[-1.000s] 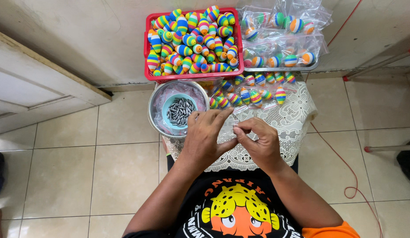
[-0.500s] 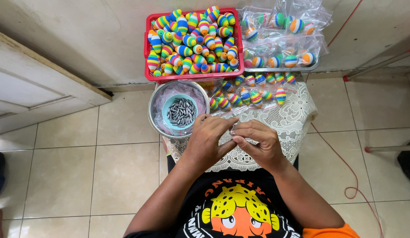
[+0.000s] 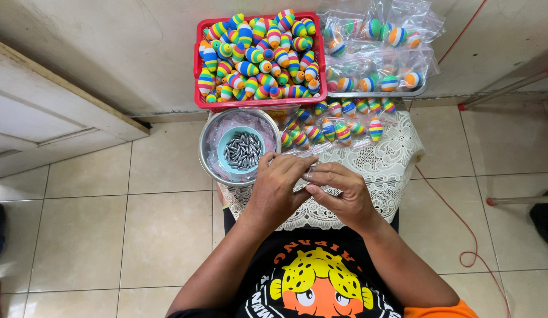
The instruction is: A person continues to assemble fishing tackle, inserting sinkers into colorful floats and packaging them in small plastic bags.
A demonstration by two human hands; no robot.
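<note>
Over the tiled floor (image 3: 79,224), our lace-covered tabletop (image 3: 397,159) carries everything. Since a second ago our left hand (image 3: 280,191) and right hand (image 3: 341,191) have closed together at its near edge, fingers pinching a small clear bag (image 3: 312,171), beside the bowl of grey weights (image 3: 241,150).

A small clear bag (image 3: 309,172) is pinched between the fingertips of both hands, over the near part of a white lace cloth (image 3: 391,159); its contents cannot be made out. The left hand (image 3: 277,191) lies knuckles up, fingers curled toward the bag from the left. The right hand (image 3: 344,194) meets it from the right, thumb and forefinger closed on the bag's edge. The 2 hands touch at the fingertips, just beside a metal bowl (image 3: 206,156).
</note>
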